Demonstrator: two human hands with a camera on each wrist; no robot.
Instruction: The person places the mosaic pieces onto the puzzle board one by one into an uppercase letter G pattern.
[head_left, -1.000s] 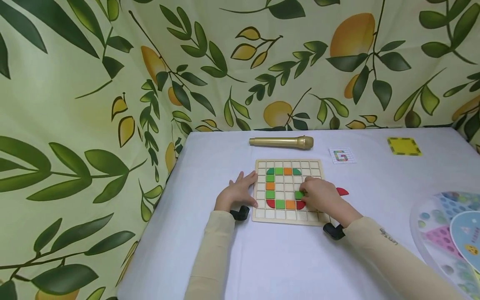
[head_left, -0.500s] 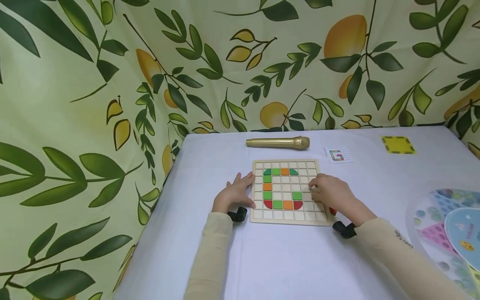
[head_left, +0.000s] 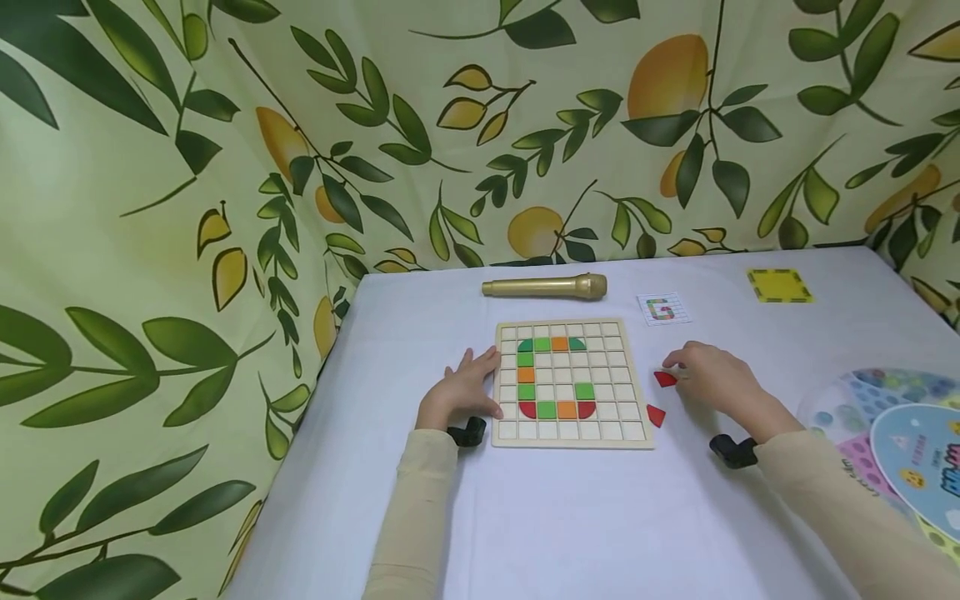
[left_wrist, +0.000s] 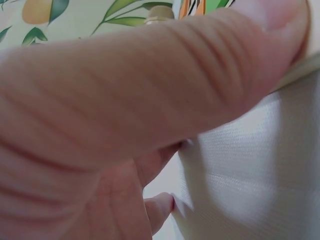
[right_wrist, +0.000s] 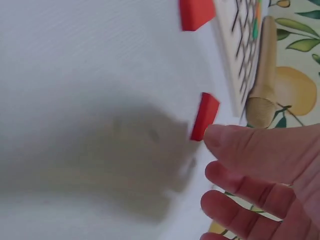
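Note:
A wooden grid board [head_left: 622, 393] lies flat on the white table, with green, orange and red tiles [head_left: 546, 409] set in its cells in a C-like outline. My left hand [head_left: 459, 393] rests at the board's left edge, fingers spread and thumb on the rim. Off the board's right side, my right hand [head_left: 716, 381] hovers low over a red rounded tile [head_left: 664, 379]. In the right wrist view the thumb tip overlaps that red tile [right_wrist: 205, 117], while the other fingers stay apart from it. Closer to the board's lower right corner lies a second red tile [head_left: 656, 415].
Behind the board lies a gold microphone [head_left: 543, 287]. A small card [head_left: 664, 309] printed with a coloured G sits at the back right, and a yellow square [head_left: 780, 285] lies farther right. At the right edge is a round, colourful packet [head_left: 915, 458].
My right hand let go of a green tile in the grid and moved right, off the board, to the red tiles. My left hand stays at the board's left edge.

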